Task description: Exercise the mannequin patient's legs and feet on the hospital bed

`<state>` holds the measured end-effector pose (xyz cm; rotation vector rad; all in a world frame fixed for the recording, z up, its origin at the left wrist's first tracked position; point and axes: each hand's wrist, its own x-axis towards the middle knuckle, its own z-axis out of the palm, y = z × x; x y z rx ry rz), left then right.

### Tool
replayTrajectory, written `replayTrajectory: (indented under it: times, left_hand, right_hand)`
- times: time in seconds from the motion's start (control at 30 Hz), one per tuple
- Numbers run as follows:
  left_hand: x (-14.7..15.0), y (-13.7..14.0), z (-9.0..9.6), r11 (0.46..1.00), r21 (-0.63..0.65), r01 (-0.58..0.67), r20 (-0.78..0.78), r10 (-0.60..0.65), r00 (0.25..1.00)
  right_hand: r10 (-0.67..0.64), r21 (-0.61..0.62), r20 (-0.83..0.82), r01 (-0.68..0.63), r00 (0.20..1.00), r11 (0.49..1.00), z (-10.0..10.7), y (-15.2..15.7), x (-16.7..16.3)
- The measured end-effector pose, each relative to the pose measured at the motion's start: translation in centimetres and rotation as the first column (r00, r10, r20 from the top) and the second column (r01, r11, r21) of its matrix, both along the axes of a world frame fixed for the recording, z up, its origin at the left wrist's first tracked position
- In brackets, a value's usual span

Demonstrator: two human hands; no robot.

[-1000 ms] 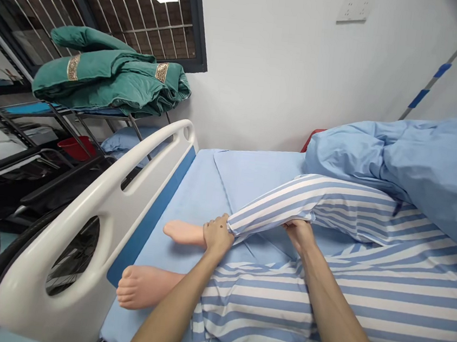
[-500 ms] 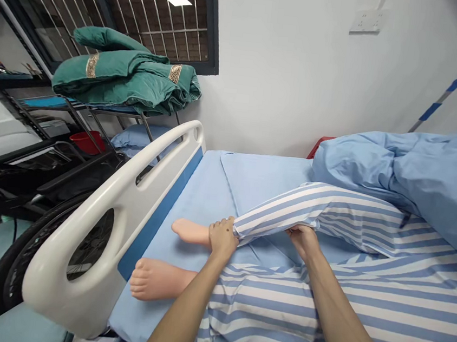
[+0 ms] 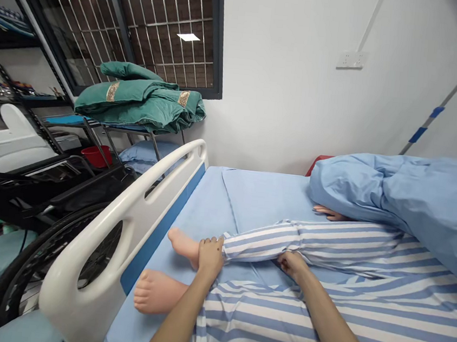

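A mannequin-like figure in blue-and-white striped trousers [image 3: 261,327] lies on the bed, its smooth bare feet toward the footboard. My left hand [image 3: 211,256] is wrapped round the ankle of the far leg [image 3: 262,242], at the trouser cuff, just behind the far foot [image 3: 182,245]. Under that leg near the knee, my right hand [image 3: 292,265] has its fingers curled against the striped cloth; some fingertips are hidden beneath it. The far leg lies nearly straight, low over the sheet. Nearer to me rests the other foot [image 3: 158,292], which neither hand holds.
A white footboard [image 3: 125,225] borders the bed's left end, with a wheelchair [image 3: 11,257] beyond it. A blue quilt [image 3: 405,195] is bunched at right, a hand [image 3: 332,213] showing below its edge. Folded green bedding [image 3: 146,102] lies near the window.
The far leg has come down and its raised knee has straightened, both my hands moving with it. A hand now shows under the quilt's edge. My view has tilted upward.
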<state>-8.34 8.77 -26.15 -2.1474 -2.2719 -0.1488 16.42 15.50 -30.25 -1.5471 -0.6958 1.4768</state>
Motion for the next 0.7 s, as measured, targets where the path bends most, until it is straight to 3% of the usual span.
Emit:
replayTrajectory:
  times: [0.13, 0.33, 0.57, 0.7]
  left_hand:
    - [-0.1, 0.0, -0.6, 0.999, 0.036, 0.012, -0.035, -0.01, 0.999]
    - [0.0, 0.2, -0.8, 1.0, 0.012, -0.001, -0.067, 0.002, 0.998]
    - [0.1, 0.3, -0.7, 1.0, 0.007, 0.003, -0.101, -0.003, 0.995]
    - [0.1, 0.5, -0.5, 1.0, 0.03, -0.009, -0.092, 0.012, 0.996]
  right_hand:
    - [0.036, -0.076, 0.061, -0.031, 0.997, 0.997, -0.9, 0.0, -0.2]
    - [0.028, -0.08, 0.056, -0.023, 0.998, 0.997, -1.6, 0.2, -0.3]
    - [-0.02, -0.075, -0.095, 0.012, 0.995, 0.997, -1.3, 0.2, -0.4]
    - [-0.07, 0.001, -0.21, 0.072, 0.975, 0.997, -0.6, 0.2, -0.7]
